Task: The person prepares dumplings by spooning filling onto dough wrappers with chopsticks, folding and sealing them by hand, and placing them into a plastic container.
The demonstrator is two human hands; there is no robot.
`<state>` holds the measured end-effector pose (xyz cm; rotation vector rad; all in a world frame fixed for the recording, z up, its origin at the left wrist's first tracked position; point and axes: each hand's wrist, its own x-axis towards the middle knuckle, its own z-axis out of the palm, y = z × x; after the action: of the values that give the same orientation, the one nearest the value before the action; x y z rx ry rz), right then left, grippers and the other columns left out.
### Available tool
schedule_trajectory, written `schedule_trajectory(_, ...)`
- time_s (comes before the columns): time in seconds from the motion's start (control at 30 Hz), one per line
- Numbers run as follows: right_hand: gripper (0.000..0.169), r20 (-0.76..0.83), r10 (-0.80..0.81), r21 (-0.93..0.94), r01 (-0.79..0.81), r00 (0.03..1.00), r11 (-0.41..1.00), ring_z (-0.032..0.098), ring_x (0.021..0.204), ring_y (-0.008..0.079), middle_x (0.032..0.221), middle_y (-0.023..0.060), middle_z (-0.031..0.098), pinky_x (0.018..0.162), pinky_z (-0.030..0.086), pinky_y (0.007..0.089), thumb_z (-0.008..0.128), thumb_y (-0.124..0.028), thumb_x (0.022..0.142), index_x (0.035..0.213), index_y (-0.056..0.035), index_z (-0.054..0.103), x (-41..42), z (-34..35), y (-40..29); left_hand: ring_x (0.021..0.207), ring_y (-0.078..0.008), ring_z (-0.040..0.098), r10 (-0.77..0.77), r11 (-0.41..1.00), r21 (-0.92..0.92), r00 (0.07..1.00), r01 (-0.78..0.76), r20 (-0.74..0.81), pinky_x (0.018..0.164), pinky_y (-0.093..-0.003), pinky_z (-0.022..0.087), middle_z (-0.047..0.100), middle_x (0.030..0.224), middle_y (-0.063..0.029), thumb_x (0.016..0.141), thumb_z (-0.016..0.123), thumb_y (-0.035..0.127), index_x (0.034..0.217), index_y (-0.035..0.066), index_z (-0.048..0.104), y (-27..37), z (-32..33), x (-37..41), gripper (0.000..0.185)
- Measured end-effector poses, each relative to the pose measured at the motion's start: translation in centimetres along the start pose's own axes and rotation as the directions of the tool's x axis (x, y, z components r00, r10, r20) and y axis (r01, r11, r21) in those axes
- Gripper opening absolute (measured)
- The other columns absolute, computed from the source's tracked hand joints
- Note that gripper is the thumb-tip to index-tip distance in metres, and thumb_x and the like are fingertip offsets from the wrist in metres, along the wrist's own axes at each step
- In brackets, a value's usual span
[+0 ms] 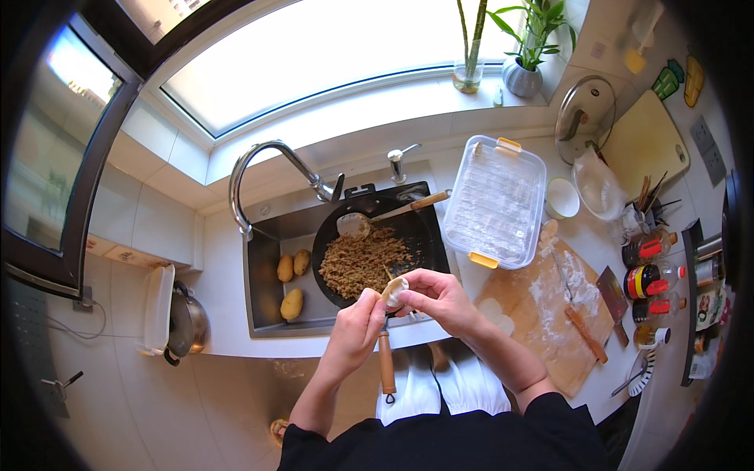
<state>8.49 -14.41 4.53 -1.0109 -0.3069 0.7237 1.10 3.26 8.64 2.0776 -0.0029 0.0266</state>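
Note:
Between my two hands is a small dough wrapper [393, 289], partly folded and dusted white with flour. The fingers of my left hand [360, 322] pinch its left edge, while my right hand [435, 297] grips the right side. Whether filling lies inside the wrapper cannot be made out. Just beyond my hands, a dark wok [427, 235] rests over the sink and holds crumbly brown filling [359, 262]. A spatula [353, 225] with a wooden handle leans in it. The wok's wooden handle [386, 362] points toward my body, below my hands.
Potatoes [291, 304] lie in the steel sink [259, 282] under a tap [235, 194]. To the right are a lidded plastic container [498, 200], a floured wooden board [512, 294] with a rolling pin [586, 334], loose dough wrappers [495, 315], a cleaver [612, 294] and sauce bottles [645, 279].

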Motion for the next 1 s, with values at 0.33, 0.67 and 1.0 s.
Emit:
schedule_trajectory(0.33, 0.029, -0.111, -0.091, 0.029, 0.095, 0.990, 0.995, 0.068, 0.100, 0.0197, 0.108, 0.0109, 0.068, 0.085, 0.056, 0.0319, 0.063, -0.009, 0.094, 0.121, 0.0025, 0.059, -5.3, -7.5, -4.1, 0.066, -0.0301, 0.061, -0.030, 0.994, 0.110, 0.999, 0.028, 0.016, 0.062, -0.0383, 0.048, 0.058, 0.076, -0.0176, 0.105, 0.043, 0.026, 0.099, 0.000, 0.055, 4.4, 7.4, 3.8, 0.029)
schedule_trajectory(0.67, 0.038, -0.251, -0.181, -0.066, 0.170, 0.951, 0.983, 0.062, 0.108, 0.0154, 0.121, 0.0106, 0.064, 0.093, 0.053, 0.0300, 0.060, -0.005, 0.096, 0.132, 0.0037, 0.055, -7.5, -16.7, -6.2, 0.097, -0.0298, 0.063, 0.300, 0.935, 0.191, 0.954, -0.299, 0.026, 0.082, -0.0367, 0.052, 0.062, 0.110, -0.0147, 0.081, 0.069, -0.001, 0.120, 0.004, 0.060, 7.1, 18.5, 11.2, 0.041)
schedule_trajectory(1.0, 0.062, -0.375, -0.642, -0.918, -0.171, 0.668, 0.359, 0.041, 0.123, 0.0378, 0.140, 0.0175, 0.041, 0.106, 0.034, 0.0460, 0.070, -0.015, 0.082, 0.137, 0.0003, 0.047, -5.5, -27.1, -5.3, 0.083, -0.0324, 0.065, 0.251, 0.944, 0.264, 0.952, -0.200, -0.175, 0.074, -0.0373, 0.054, 0.064, 0.094, -0.0182, 0.085, 0.066, 0.006, 0.097, -0.003, 0.063, 2.8, 24.9, 28.9, 0.016)
